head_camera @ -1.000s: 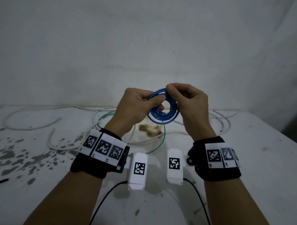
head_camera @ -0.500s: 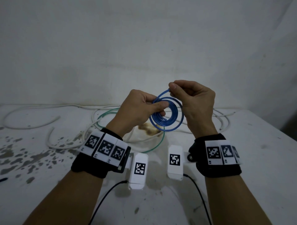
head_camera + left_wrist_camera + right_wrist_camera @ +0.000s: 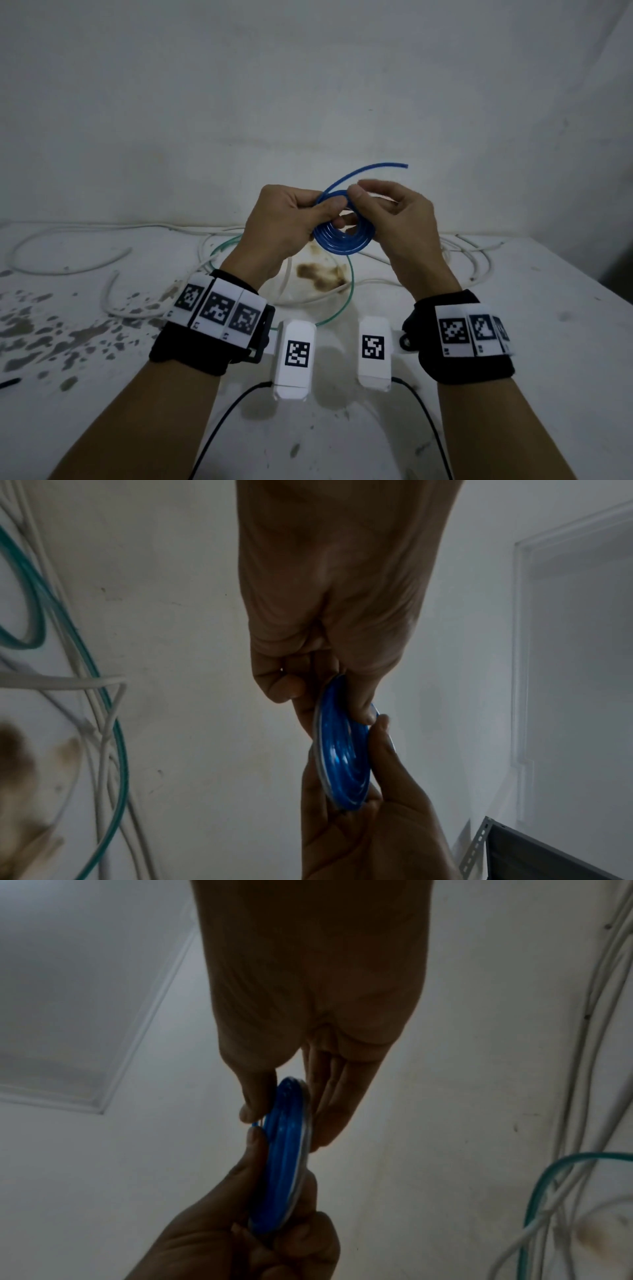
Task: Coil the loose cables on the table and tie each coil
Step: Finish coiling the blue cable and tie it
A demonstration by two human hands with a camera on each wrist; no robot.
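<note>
Landmark: the blue coil, held in the air above the table, in front of the stain.
Left hand: thumb and curled fingers pinch the coil's left rim; the left wrist view shows the thumb pressed on the turns.
Right hand: thumb and forefinger pinch the top of the coil where the free tail leaves it; in the right wrist view the other fingers lie straight and close together behind the coil.
Free tail: springs up and to the right of the coil, untied.
Risk 1: the cable looks stiff and springy (a judgement); if either pinch slackens, the turns are likely to unwind.
Risk 2: threading the tail through the coil's centre calls for a regrip; the short tail may slip out before it locks.
Risk 3: a dropped coil would land among the white cables and green cable below it and could tangle.
Remaining: white and green cables lie loose, uncoiled.
</note>
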